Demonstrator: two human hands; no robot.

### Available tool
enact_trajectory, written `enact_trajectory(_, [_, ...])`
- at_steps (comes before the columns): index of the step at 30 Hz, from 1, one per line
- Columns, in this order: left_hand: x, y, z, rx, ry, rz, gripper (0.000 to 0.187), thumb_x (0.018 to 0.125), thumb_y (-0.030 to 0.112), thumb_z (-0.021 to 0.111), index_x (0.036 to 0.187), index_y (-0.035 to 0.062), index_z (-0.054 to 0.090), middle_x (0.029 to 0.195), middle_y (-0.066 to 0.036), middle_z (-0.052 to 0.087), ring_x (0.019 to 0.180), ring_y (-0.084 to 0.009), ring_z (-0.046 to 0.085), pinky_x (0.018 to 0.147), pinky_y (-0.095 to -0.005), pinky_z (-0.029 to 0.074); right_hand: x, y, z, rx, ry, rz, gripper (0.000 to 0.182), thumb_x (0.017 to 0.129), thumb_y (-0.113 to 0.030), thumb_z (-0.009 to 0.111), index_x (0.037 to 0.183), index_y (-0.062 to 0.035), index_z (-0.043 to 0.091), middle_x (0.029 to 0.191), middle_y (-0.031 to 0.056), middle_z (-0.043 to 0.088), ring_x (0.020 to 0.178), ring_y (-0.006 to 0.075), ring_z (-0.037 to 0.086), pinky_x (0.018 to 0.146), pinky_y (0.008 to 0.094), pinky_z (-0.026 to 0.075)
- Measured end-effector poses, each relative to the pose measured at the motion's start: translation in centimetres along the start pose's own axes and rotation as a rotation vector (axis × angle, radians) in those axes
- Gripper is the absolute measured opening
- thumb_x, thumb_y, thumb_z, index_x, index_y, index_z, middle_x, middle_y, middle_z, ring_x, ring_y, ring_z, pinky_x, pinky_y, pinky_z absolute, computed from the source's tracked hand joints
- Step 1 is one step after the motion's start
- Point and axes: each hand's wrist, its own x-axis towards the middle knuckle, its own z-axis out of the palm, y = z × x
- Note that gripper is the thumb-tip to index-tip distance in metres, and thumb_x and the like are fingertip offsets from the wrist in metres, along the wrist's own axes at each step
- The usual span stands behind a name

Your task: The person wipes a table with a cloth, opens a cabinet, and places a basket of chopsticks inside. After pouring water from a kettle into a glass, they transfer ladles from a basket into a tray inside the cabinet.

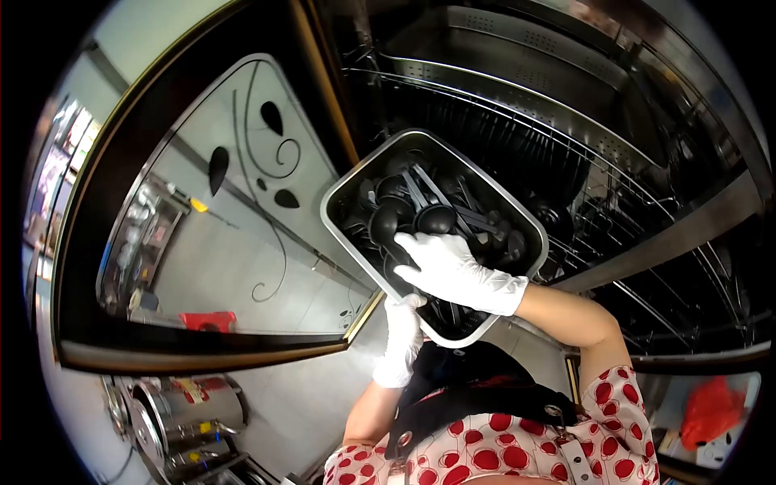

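A rectangular metal tray (511, 204) with a pale rim holds several black ladles or spoons (435, 218) with dark and grey handles. White-gloved, my left hand (402, 339) grips the near-left rim of this tray from below, its fingers at the edge. My right hand (449, 271), also in a white glove, reaches over the tray from the right. Its thumb and index finger are apart and rest at the black ladles near the middle; the other fingers are partly hidden, and nothing is visibly held.
An open cabinet door (202, 347) with a patterned glass panel stands at the left. Behind the tray are wire racks (622, 275) and a perforated metal pan (517, 73) inside the cabinet. A steel pot (190, 408) sits at lower left, a red bag (713, 411) at lower right.
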Motion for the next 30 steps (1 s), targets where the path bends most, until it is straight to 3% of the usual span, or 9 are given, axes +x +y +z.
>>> enact_trajectory(1, [-0.7, -0.7, -0.3, 0.002, 0.018, 0.017, 0.039, 0.065, -0.007, 0.048, 0.103, -0.0077, 0.055, 0.087, -0.013, 0.062, 0.074, -0.023, 0.063, 0.068, -0.0316, 0.053, -0.8, 0.2, 0.2, 0.174, -0.122, 0.115, 0.039, 0.08, -0.022, 0.064, 0.111, -0.0017, 0.053, 0.077, 0.0174, 0.065, 0.066, 0.0289, 0.065, 0.055, 0.0391, 0.053])
enact_trajectory(3, [-3.2, -0.9, -0.4, -0.05, 0.05, 0.035, 0.02, 0.061, -0.002, 0.054, 0.079, -0.0045, 0.061, 0.073, -0.009, 0.063, 0.064, -0.0207, 0.062, 0.062, -0.0295, 0.05, -2.6, -0.1, 0.4, 0.159, -0.116, 0.061, 0.041, 0.08, -0.019, 0.063, 0.115, -0.0011, 0.051, 0.074, 0.018, 0.064, 0.066, 0.0322, 0.065, 0.057, 0.0412, 0.052])
enact_trajectory(9, [-9.5, -5.1, -2.0, -0.181, 0.184, 0.217, 0.05, 0.062, -0.005, 0.05, 0.111, -0.0033, 0.054, 0.09, -0.009, 0.063, 0.077, -0.0209, 0.06, 0.073, -0.0313, 0.052, -10.0, -1.8, 0.1, 0.181, -0.203, -0.126, 0.048, 0.079, -0.015, 0.061, 0.122, 0.0024, 0.047, 0.065, 0.013, 0.06, 0.057, 0.0316, 0.061, 0.055, 0.0414, 0.05])
enact_trajectory(15, [-16.1, -10.8, -4.0, -0.334, 0.352, 0.191, 0.04, 0.062, -0.004, 0.052, 0.102, -0.0036, 0.057, 0.085, -0.007, 0.063, 0.076, -0.0187, 0.061, 0.072, -0.0304, 0.051, -15.1, -3.2, 2.8, 0.137, -0.475, -0.328, 0.04, 0.078, -0.019, 0.063, 0.109, 0.0029, 0.05, 0.057, 0.0087, 0.057, 0.053, 0.0285, 0.06, 0.052, 0.0392, 0.049])
enact_trajectory(20, [-22.0, -12.9, -7.8, -0.341, 0.49, 0.276, 0.05, 0.066, -0.003, 0.053, 0.116, -0.0039, 0.052, 0.095, -0.009, 0.063, 0.083, -0.0192, 0.061, 0.073, -0.0293, 0.05, -16.9, -7.7, 1.3, 0.221, -0.657, -0.45, 0.03, 0.081, -0.028, 0.067, 0.096, -0.0023, 0.063, 0.062, 0.007, 0.06, 0.057, 0.0228, 0.062, 0.054, 0.0322, 0.048])
enact_trajectory(22, [-24.0, -14.5, -10.1, -0.379, 0.55, 0.355, 0.059, 0.065, -0.003, 0.054, 0.124, -0.0033, 0.047, 0.101, -0.008, 0.061, 0.087, -0.0188, 0.059, 0.075, -0.0293, 0.05, -16.8, -9.8, 0.3, 0.428, -0.525, -0.421, 0.029, 0.081, -0.025, 0.069, 0.099, -0.0028, 0.063, 0.064, 0.0059, 0.06, 0.053, 0.0166, 0.058, 0.052, 0.0299, 0.047])
enact_trajectory(23, [-25.5, -14.1, -10.5, -0.38, 0.67, 0.382, 0.035, 0.063, 0.0, 0.053, 0.097, -0.0038, 0.061, 0.083, -0.007, 0.064, 0.075, -0.0184, 0.061, 0.074, -0.0295, 0.05, -16.5, -10.2, 0.2, 0.528, -0.436, -0.398, 0.028, 0.081, -0.021, 0.07, 0.101, -0.0027, 0.064, 0.064, 0.0051, 0.06, 0.052, 0.0126, 0.056, 0.051, 0.0267, 0.046])
enact_trajectory(24, [-27.1, -14.0, -11.5, -0.418, 0.674, 0.365, 0.034, 0.064, 0.0, 0.053, 0.097, -0.0036, 0.061, 0.083, -0.007, 0.064, 0.075, -0.018, 0.061, 0.074, -0.0293, 0.051, -15.8, -10.9, 0.0, 0.594, -0.381, -0.361, 0.026, 0.081, -0.013, 0.07, 0.104, -0.0017, 0.064, 0.065, 0.0027, 0.059, 0.053, 0.0069, 0.052, 0.051, 0.0217, 0.044])
enact_trajectory(30, [-36.3, -14.8, -19.6, -0.499, 0.84, 0.459, 0.03, 0.065, 0.001, 0.052, 0.093, -0.0045, 0.062, 0.08, -0.008, 0.065, 0.068, -0.0175, 0.064, 0.066, -0.028, 0.053, -10.4, -15.6, 6.9, 0.645, -0.151, -0.312, 0.023, 0.084, -0.009, 0.065, 0.106, -0.0016, 0.062, 0.073, 0.0046, 0.059, 0.063, 0.01, 0.053, 0.059, 0.0235, 0.046])
